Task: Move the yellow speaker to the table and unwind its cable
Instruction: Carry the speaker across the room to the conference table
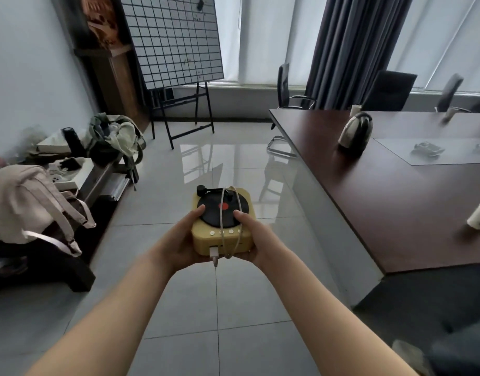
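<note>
I'm gripping the yellow speaker (203,240) in left hand (183,240) and right hand (256,240), table (382,199) lying at two o'clock; the loosely wound cable (222,210) may be slipping off mid-carry.

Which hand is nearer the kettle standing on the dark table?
Right. The right hand grips the yellow speaker on the side facing the kettle and table. The left hand grips the speaker's opposite side, farther from the kettle.

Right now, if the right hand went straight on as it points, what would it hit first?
The right hand grips the yellow speaker; beyond that, open floor, then probably the grid board's stand.
</note>
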Motion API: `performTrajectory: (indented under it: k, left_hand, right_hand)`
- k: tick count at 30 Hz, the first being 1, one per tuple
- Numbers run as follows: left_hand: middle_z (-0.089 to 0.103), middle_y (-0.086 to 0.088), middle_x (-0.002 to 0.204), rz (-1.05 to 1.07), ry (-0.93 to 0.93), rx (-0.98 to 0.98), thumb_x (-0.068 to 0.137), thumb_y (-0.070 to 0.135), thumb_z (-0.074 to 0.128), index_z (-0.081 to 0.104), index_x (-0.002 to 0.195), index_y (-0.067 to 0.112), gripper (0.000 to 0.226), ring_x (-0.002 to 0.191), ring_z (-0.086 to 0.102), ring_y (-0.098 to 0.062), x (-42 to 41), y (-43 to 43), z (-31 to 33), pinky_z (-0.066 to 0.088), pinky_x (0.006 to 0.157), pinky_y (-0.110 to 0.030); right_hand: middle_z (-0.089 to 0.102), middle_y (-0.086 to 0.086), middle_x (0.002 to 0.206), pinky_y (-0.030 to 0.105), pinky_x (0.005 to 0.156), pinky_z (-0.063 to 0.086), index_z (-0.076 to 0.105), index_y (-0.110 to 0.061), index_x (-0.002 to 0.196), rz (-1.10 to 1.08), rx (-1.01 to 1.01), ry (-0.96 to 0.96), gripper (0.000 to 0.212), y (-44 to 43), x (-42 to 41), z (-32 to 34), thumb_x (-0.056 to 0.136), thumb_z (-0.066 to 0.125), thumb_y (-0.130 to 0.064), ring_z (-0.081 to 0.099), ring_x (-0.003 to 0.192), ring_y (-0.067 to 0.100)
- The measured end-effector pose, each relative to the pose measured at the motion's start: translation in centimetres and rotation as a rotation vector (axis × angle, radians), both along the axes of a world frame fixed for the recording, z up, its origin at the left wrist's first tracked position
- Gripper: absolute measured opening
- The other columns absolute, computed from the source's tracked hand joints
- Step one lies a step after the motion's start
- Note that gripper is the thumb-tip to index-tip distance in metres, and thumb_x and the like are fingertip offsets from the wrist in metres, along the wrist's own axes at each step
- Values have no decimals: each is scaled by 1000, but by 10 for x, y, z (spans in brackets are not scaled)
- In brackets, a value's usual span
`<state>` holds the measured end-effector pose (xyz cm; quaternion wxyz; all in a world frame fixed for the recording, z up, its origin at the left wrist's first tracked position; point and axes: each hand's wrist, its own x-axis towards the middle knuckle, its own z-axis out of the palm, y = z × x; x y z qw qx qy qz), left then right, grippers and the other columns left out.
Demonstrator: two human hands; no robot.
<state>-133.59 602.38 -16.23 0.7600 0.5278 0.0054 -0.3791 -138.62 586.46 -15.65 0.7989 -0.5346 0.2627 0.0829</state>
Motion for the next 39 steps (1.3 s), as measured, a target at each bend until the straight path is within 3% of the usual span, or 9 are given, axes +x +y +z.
performTrajectory:
  k: [10,15,24,29,34,39]
  left_hand:
    - [73,-13,105,-218,10,-4,74,51,57,61,119,19,56,90,69,-33,180,-6,11,55,70,-42]
    - [73,-13,103,-293,19,-17,81,51,52,61,119,18,51,89,69,-32,246,-18,15,57,67,-40]
    - [74,-13,95,-385,16,-25,83,50,51,60,117,16,49,80,70,-31,382,-65,9,57,57,-36]
    - [74,-12,94,-438,0,9,85,50,48,60,116,16,48,81,70,-31,468,-114,12,57,58,-36]
    - [74,-13,95,-507,-18,-6,72,51,57,58,122,16,61,79,71,-30,546,-171,20,58,62,-37]
    - [74,-11,97,-585,-9,-38,76,52,53,59,121,17,57,80,71,-28,609,-219,22,58,63,-36]
  right_hand:
    - [68,21,110,40,60,59,54,-4,121,-238,-5,3,62,10,146,16,71,77,-34,69,91,36]
    - [69,20,107,39,62,59,57,-5,116,-302,-30,6,51,3,202,23,76,74,-32,69,87,34]
    - [68,21,108,47,70,60,55,-5,118,-415,-40,-9,56,-33,330,14,74,75,-33,69,93,37]
    - [68,21,102,48,73,59,58,-7,104,-470,-46,-17,41,-78,409,14,76,74,-31,69,89,36]
    - [68,18,92,48,75,58,56,-9,92,-508,-68,-38,28,-130,478,24,79,71,-28,67,83,34]
    - [69,22,106,43,62,60,53,-5,120,-567,-66,-32,57,-174,538,23,75,74,-33,70,87,36]
